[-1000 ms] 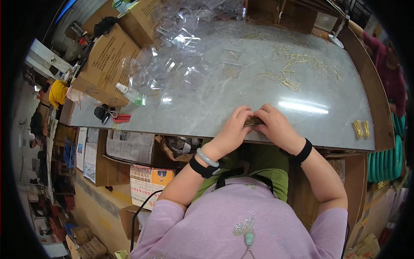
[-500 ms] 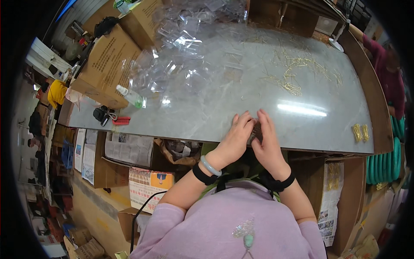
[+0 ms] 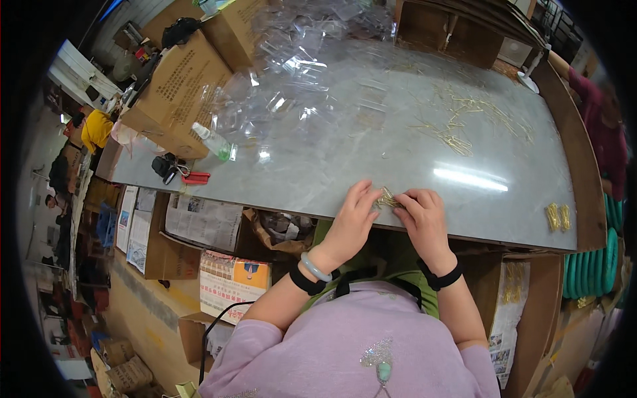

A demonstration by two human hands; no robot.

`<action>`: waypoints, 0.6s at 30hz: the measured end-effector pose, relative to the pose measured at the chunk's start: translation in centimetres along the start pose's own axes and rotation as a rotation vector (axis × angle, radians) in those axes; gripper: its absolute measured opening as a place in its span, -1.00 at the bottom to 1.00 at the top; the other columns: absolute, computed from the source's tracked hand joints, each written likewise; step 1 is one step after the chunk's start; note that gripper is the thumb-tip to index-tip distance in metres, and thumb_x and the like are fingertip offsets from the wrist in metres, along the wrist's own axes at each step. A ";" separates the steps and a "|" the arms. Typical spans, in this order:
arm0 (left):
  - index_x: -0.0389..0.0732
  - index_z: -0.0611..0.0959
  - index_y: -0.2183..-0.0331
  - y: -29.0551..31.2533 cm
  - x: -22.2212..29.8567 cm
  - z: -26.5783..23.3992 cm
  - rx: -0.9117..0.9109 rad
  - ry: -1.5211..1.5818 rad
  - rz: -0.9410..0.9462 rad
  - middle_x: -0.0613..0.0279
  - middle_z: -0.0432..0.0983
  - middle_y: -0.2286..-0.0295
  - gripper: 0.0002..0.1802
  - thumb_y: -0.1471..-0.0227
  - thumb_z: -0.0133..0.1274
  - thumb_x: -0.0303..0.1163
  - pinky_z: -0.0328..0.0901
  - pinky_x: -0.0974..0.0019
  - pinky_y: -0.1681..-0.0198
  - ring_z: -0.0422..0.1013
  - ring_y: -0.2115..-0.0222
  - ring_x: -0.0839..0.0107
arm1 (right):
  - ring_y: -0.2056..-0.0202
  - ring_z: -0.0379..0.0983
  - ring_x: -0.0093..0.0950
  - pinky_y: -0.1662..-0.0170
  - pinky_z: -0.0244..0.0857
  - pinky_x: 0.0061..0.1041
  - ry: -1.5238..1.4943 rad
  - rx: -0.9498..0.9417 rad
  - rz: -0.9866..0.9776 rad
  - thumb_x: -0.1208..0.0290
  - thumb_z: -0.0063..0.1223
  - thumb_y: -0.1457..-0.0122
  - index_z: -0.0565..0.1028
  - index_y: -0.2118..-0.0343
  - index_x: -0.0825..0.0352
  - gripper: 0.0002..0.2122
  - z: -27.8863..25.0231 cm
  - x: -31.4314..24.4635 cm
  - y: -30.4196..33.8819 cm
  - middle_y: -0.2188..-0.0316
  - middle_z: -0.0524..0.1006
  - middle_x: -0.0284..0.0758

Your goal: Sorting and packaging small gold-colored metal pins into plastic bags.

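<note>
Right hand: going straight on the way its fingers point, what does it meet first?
The right hand's fingers point leftward, so it would likely first meet the gold wires at its fingertips, then the left hand; exact depth is unclear.

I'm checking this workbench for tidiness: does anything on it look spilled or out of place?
Mainly the gold wires scattered on the table, toward its far right: they lie at all angles, unlike the two bundles by its right edge.

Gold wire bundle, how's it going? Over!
Left hand, right hand: both holding thin gold wire bundle. At near edge of grey table. Clear plastic pieces farther left.
</note>
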State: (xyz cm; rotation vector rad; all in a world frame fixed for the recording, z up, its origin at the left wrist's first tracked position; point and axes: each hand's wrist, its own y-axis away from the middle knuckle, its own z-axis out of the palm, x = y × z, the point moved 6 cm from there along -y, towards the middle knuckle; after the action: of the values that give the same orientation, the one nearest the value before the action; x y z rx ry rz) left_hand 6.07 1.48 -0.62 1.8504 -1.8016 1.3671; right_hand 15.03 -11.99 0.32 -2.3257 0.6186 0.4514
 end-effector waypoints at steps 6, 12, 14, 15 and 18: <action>-0.30 0.50 -0.01 -0.4 0.3 1.4 0.066 -0.047 -0.047 -0.15 0.33 -0.06 -0.58 -0.07 0.06 -0.65 0.33 0.07 -0.11 0.34 -0.07 -0.12 | 0.12 0.41 -0.24 0.06 0.33 -0.27 0.122 0.043 0.011 0.56 0.21 -0.04 0.56 0.15 0.31 -0.73 1.1 -0.6 0.4 0.19 0.52 -0.29; -0.36 0.45 -0.06 -1.6 1.8 1.2 -0.109 -0.253 0.129 -0.17 0.25 -0.13 -0.48 -0.02 0.12 -0.62 0.10 -0.09 -0.30 0.07 -0.28 -0.15 | 0.10 0.43 -0.12 0.05 0.35 -0.21 -0.080 -0.002 0.080 0.59 0.15 -0.12 0.51 0.08 0.39 -0.73 -1.6 0.0 -0.6 0.16 0.51 -0.19; -0.37 0.45 -0.06 -2.2 1.2 1.0 -0.147 -0.240 0.187 -0.16 0.26 -0.13 -0.47 -0.01 0.14 -0.60 0.10 -0.08 -0.31 0.09 -0.27 -0.15 | 0.09 0.46 -0.01 0.07 0.39 -0.15 -0.118 -0.032 0.049 0.56 0.07 -0.21 0.49 0.06 0.42 -0.77 -3.4 1.8 -2.4 0.16 0.50 -0.08; -0.37 0.46 -0.07 -2.4 1.1 1.4 -0.202 -0.238 0.230 -0.14 0.26 -0.13 -0.46 -0.01 0.16 -0.59 0.10 -0.08 -0.31 0.11 -0.26 -0.14 | 0.11 0.47 0.01 0.09 0.40 -0.15 -0.019 -0.105 0.079 0.58 0.04 -0.20 0.49 0.07 0.42 -0.77 -4.4 3.4 -4.0 0.16 0.50 -0.05; -0.38 0.48 -0.04 -3.0 0.1 2.5 -0.222 -0.183 0.272 -0.10 0.34 -0.08 -0.50 -0.03 0.15 -0.56 0.13 -0.06 -0.29 0.22 -0.19 -0.12 | 0.19 0.47 0.04 0.12 0.40 -0.11 0.310 -0.270 0.126 0.72 -0.12 -0.06 0.45 0.04 0.43 -0.64 -5.9 11.8 -8.4 0.20 0.50 0.04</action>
State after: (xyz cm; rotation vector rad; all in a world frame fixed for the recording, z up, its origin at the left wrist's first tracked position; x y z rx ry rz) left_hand 9.79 0.34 -0.57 1.7109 -2.2641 1.0479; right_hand 30.22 -14.12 3.36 -2.6507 0.9037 0.2429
